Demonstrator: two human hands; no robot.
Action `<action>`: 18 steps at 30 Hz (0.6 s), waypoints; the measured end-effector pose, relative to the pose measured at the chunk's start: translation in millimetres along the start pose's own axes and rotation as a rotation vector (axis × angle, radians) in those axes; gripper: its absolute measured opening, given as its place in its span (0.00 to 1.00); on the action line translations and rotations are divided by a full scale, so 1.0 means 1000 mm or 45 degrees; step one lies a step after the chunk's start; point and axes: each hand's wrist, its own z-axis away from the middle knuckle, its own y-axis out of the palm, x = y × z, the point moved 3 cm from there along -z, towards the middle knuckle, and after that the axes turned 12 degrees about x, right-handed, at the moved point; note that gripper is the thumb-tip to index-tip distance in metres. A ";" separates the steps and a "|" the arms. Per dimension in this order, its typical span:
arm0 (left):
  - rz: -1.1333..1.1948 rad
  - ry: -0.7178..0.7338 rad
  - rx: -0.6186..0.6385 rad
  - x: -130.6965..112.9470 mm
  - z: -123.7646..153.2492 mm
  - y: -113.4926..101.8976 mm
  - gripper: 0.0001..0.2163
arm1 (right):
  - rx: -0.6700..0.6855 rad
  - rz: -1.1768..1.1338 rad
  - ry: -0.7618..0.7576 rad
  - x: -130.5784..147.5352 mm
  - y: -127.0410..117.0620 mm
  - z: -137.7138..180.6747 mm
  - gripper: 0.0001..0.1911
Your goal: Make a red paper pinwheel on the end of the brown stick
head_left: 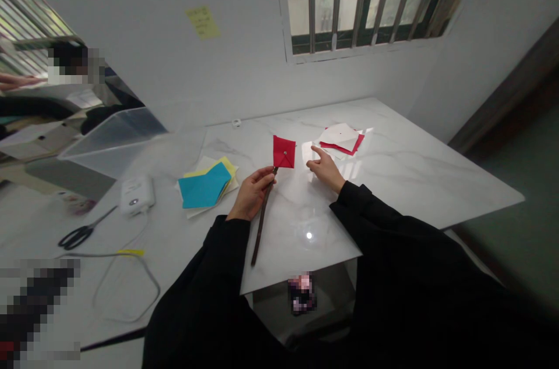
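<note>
Two bare hands over a white marble table. L hand has its fingers curled shut round a dark brown stick, which runs down past the heel of the hand. A red paper square sits at the stick's top end, just above those fingers, turned like a diamond. R hand holds nothing: fingers part open, loosely bent, index out. Just past that fingertip, not touching it, lies a pile of red & white paper. Left of the L fingers, a blue paper shape rests on yellow sheets. Further left: white plastic unit w/ grey cable, black-handled scissors, clear plastic bin. Another person's hand shows at far left, well apart.
</note>
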 end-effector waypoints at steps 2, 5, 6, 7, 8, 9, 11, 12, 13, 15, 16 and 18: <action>0.003 0.004 0.004 0.000 0.000 0.000 0.17 | 0.285 -0.050 0.067 0.005 0.007 0.005 0.33; -0.003 0.019 0.013 -0.001 0.001 0.001 0.17 | 1.052 -0.124 0.038 0.015 0.027 0.022 0.17; -0.007 0.020 0.015 -0.002 0.001 0.001 0.18 | 1.189 -0.163 0.003 0.017 0.031 0.026 0.13; -0.010 0.019 0.017 -0.001 0.001 0.001 0.18 | 1.221 -0.199 -0.023 0.018 0.033 0.028 0.11; -0.010 0.016 0.016 -0.001 0.001 0.001 0.18 | 1.155 -0.233 -0.037 0.018 0.034 0.026 0.10; -0.008 0.012 0.014 -0.001 0.001 0.001 0.19 | 1.031 -0.256 -0.037 0.016 0.033 0.023 0.09; 0.005 0.007 0.006 0.000 0.000 0.000 0.19 | 0.740 -0.238 -0.032 0.012 0.028 0.015 0.09; 0.015 0.004 0.002 0.001 -0.001 -0.001 0.19 | 0.588 -0.210 -0.031 0.010 0.023 0.010 0.11; 0.024 0.001 -0.001 0.001 -0.001 -0.001 0.19 | 0.442 -0.177 -0.018 0.009 0.018 0.007 0.15; 0.033 -0.008 0.002 0.002 -0.001 -0.001 0.18 | 0.213 -0.135 0.047 0.007 0.009 0.003 0.23; 0.033 -0.010 0.005 0.002 -0.001 -0.001 0.18 | 0.176 -0.148 0.090 0.007 0.006 0.004 0.27; 0.031 -0.008 0.012 0.001 0.000 -0.001 0.19 | 0.408 -0.217 0.147 0.009 0.010 0.010 0.30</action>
